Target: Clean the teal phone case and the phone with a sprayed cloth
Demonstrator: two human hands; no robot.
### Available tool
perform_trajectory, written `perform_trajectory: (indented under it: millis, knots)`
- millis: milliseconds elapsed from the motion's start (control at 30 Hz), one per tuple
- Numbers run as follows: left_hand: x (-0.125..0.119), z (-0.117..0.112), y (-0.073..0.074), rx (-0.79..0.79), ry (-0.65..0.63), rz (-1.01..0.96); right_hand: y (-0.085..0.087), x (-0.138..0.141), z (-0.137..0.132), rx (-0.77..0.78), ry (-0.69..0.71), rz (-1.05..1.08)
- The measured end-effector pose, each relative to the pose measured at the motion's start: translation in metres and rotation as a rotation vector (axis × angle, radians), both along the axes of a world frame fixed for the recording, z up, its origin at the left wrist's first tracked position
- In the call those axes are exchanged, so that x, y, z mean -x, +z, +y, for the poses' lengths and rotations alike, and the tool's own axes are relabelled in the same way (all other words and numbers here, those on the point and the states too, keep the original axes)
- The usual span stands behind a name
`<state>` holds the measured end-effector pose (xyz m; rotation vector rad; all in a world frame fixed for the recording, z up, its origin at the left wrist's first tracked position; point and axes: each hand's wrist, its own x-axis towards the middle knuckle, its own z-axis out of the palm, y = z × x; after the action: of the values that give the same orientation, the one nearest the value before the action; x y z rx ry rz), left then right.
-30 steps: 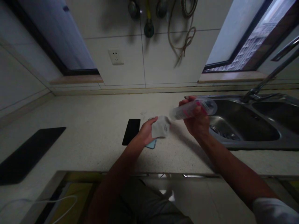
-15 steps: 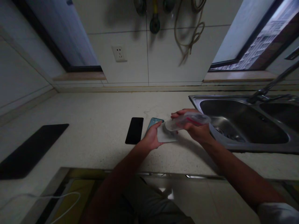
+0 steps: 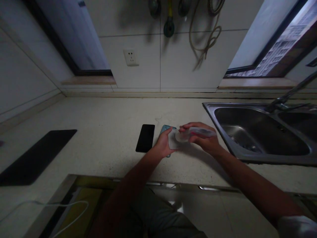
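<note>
My left hand (image 3: 162, 144) is closed on the near left side of a flat, whitish rectangular piece (image 3: 173, 142), with the thumb along its top. My right hand (image 3: 207, 144) grips a see-through plastic item with pink-red on it (image 3: 202, 132), too blurred to tell its kind. Its rounded left end overlaps the whitish piece; whether they touch I cannot tell. A blue-green phone (image 3: 164, 128) lies on the counter, mostly covered by my left hand and the whitish piece. Left of it a black phone (image 3: 145, 138) lies flat.
The pale counter (image 3: 106, 132) runs along the tiled wall. To the right is a steel double sink (image 3: 247, 132) with a tap (image 3: 277, 102). A dark flat mat (image 3: 37, 157) lies at the left. A white cable (image 3: 61, 204) hangs near the front left edge.
The plastic item in my right hand has come down and left a little, with the fingers wrapped further round it. My left hand keeps hold of the whitish piece. The view has shifted slightly.
</note>
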<state>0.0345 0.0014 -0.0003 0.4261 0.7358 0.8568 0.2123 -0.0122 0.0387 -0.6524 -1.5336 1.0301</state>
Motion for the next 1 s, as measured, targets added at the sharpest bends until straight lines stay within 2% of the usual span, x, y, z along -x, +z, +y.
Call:
perform_trajectory:
  millis: [67,233,367,433,533,733,900,1000]
  knots:
    - [0.001,0.001,0.000,0.047,0.005,-0.011,-0.003,0.001,0.000,0.009,-0.014,0.024]
    - [0.000,0.002,0.004,0.098,0.049,-0.029,0.001,0.002,-0.001,0.002,0.014,0.235]
    - [-0.001,0.001,0.006,0.101,0.006,-0.059,-0.005,0.006,0.000,-0.017,0.032,-0.021]
    - [-0.001,0.001,0.006,0.101,0.003,-0.062,-0.010,0.007,0.000,-0.025,0.021,-0.076]
    - [-0.002,0.002,0.005,0.073,0.024,-0.053,-0.007,0.008,0.002,0.026,0.023,0.124]
    - [-0.002,0.001,0.007,0.035,0.135,-0.018,0.011,0.005,0.011,0.238,0.061,0.504]
    - [0.000,0.000,0.009,-0.065,0.058,-0.025,0.001,0.001,0.029,0.343,0.062,0.612]
    - [-0.001,-0.002,0.009,-0.093,0.071,0.040,-0.004,-0.001,0.035,0.328,-0.007,0.614]
